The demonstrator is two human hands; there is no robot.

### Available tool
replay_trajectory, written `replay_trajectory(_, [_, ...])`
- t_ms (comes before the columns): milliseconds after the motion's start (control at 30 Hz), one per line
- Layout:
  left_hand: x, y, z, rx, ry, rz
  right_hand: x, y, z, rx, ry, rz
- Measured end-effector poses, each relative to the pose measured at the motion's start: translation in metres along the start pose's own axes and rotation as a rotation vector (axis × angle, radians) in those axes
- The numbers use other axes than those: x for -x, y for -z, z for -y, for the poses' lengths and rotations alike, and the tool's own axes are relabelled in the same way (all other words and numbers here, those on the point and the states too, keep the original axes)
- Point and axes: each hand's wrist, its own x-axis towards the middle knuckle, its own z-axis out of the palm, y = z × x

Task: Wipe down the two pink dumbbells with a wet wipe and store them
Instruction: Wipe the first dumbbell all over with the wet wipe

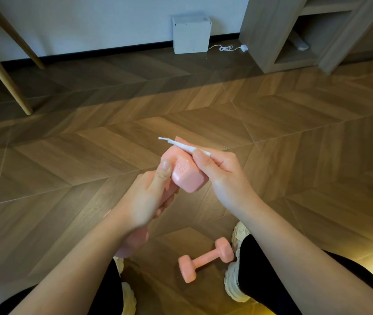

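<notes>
The left hand (145, 196) curls round the handle of a pink block-ended dumbbell (184, 176), presenting its top head to the folded white wet wipe (181, 145) pinched in the right hand (221, 173). A second pink dumbbell (206, 259) lies on the wooden floor (271, 133) between the feet, probably next to be wiped

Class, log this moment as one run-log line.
step: wiping | left hand: grips held dumbbell | right hand: pinches wet wipe at its end | other dumbbell: on floor

Before you brown chevron wooden floor (283, 137), white square box (191, 34) at the pale wall (90, 23), white coiled cable (225, 48) beside it, grey-brown wooden shelf unit (258, 39) on your right.
</notes>
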Motion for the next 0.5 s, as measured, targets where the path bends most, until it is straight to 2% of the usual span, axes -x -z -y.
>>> replay_trajectory(100, [-0.006, 0.000, 0.004, -0.016, 0.045, -0.018, 0.002, 0.000, 0.000, 0.014, 0.039, 0.019])
replay_trajectory(300, [-0.011, 0.004, 0.008, 0.111, 0.078, -0.078, 0.009, 0.004, -0.003, 0.128, 0.093, 0.028])
replay_trajectory(500, [-0.013, 0.009, 0.009, 0.103, -0.013, -0.079, 0.005, 0.005, -0.005, 0.116, 0.035, -0.007])
